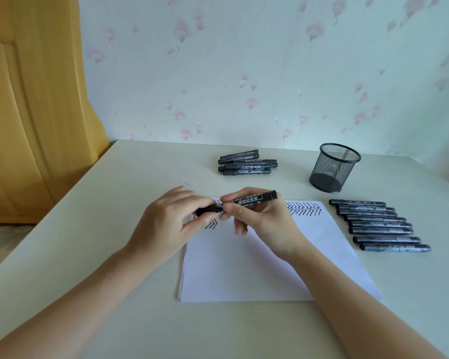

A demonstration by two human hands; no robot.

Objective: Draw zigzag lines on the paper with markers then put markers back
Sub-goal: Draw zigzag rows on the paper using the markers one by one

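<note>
A black marker (252, 198) is held level above the upper part of the paper (257, 268), its barrel pinched by the curled fingers of the right hand (259, 218) while its cap (209, 210) end is gripped by the fingertips of the left hand (171, 218); whether the cap is being pulled off or pushed on cannot be told. Zigzag lines (305, 209) are seen along the top edge of the sheet, partly hidden behind both hands. It is judged that a sudden release of the cap could jerk the tip across the sheet or the fingers and leave a stray mark. A loosely seated cap could also let the marker dry. A row of markers (379, 225) lies just right of the paper, and a second group of markers (246, 164) lies farther back on the tabletop (114, 229); mixing used with unused is a risk. The mesh pen holder (333, 168) stands apart at the rear right and could be tipped if markers are dropped in carelessly.
</note>
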